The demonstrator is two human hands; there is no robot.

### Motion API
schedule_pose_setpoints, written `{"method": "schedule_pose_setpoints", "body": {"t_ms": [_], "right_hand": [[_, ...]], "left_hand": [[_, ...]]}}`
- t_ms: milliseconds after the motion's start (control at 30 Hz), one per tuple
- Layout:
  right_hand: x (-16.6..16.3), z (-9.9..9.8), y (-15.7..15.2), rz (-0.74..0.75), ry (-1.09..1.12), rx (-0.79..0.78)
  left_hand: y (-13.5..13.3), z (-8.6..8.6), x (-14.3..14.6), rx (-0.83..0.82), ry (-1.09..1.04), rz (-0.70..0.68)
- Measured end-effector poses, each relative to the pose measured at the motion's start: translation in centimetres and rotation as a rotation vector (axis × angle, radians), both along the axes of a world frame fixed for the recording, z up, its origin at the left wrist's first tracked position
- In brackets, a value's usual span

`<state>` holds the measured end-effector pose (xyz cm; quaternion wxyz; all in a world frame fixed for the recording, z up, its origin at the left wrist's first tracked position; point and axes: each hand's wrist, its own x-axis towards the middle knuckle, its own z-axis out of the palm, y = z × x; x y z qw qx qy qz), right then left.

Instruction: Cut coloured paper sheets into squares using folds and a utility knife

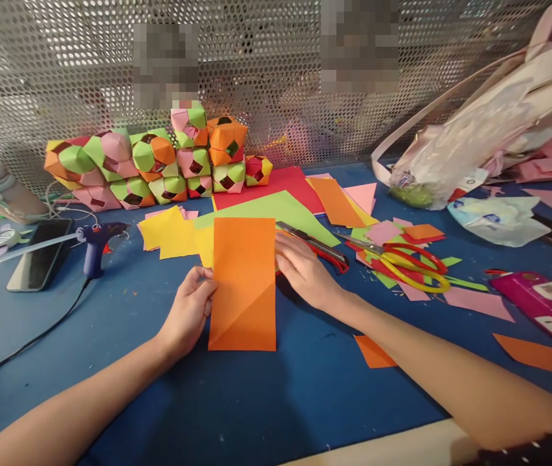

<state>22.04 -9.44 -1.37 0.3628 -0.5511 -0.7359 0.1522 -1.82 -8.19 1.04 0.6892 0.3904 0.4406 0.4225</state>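
Observation:
A rectangular sheet of orange paper [244,278] stands in front of me above the blue tabletop, with a diagonal crease across its lower part. My left hand [191,304] pinches its left edge between thumb and curled fingers. At the upper right edge, my right hand [307,268] holds the sheet, its fingertips partly hidden along the edge. Just behind the right hand lies a red and black utility knife [317,246]. Yellow paper squares [173,233] and a green sheet [276,210] lie behind the orange paper, which covers parts of them.
Folded paper balls [154,155] are stacked along a perforated metal panel [276,71]. At left are a blue glue gun [96,249], a phone [40,255] and a bottle [4,188]. Scissors [406,262] rest on paper scraps at right, near a magenta power strip [538,301] and a bag [499,116].

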Motion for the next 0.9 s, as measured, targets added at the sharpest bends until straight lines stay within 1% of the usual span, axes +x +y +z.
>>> {"method": "schedule_pose_setpoints", "body": {"t_ms": [67,133,167,200,267,367,433,533,667,733,800,833,900], "right_hand": [[-0.8,0.7,-0.7,-0.008,0.285,-0.14],[-1.7,1.3,-1.5,0.044,0.525,-0.31],[-2.1,1.5,-1.8,0.074,0.613,-0.369],[-2.4,1.5,-2.0,0.096,0.672,-0.402],[-2.8,1.4,-2.1,0.104,0.693,-0.411],[-2.7,1.1,-1.8,0.047,0.6,-0.374],[-2.5,1.1,-1.6,0.036,0.572,-0.361],[-2.4,1.2,-1.5,0.036,0.64,-0.35],[-2.3,1.5,-1.4,-0.009,0.78,-0.271],[-2.2,1.7,-1.6,-0.023,0.768,-0.21],[-2.0,2.0,-1.9,-0.002,0.689,-0.109],[-2.0,2.1,-2.1,0.037,0.628,-0.044],[-1.9,2.1,-2.3,0.163,0.467,0.103]], "left_hand": [[0.1,0.2,0.1,-0.027,-0.063,0.024],[0.0,0.4,0.2,-0.053,-0.11,0.009],[-0.1,0.5,0.3,-0.059,-0.119,-0.015],[-0.2,0.5,0.3,-0.057,-0.12,-0.042],[-0.3,0.5,0.2,-0.029,-0.111,-0.097],[-0.1,0.1,-0.1,0.056,-0.057,-0.128],[0.3,-0.2,-0.2,0.107,0.009,-0.138],[0.6,-0.7,-0.4,0.227,0.126,-0.165],[0.5,-1.2,-0.6,0.446,0.298,-0.215],[0.4,-1.3,-0.8,0.512,0.391,-0.235],[0.5,-1.3,-0.9,0.563,0.467,-0.21],[0.6,-1.2,-1.0,0.581,0.489,-0.184],[1.0,-0.9,-1.1,0.59,0.488,-0.124]]}}
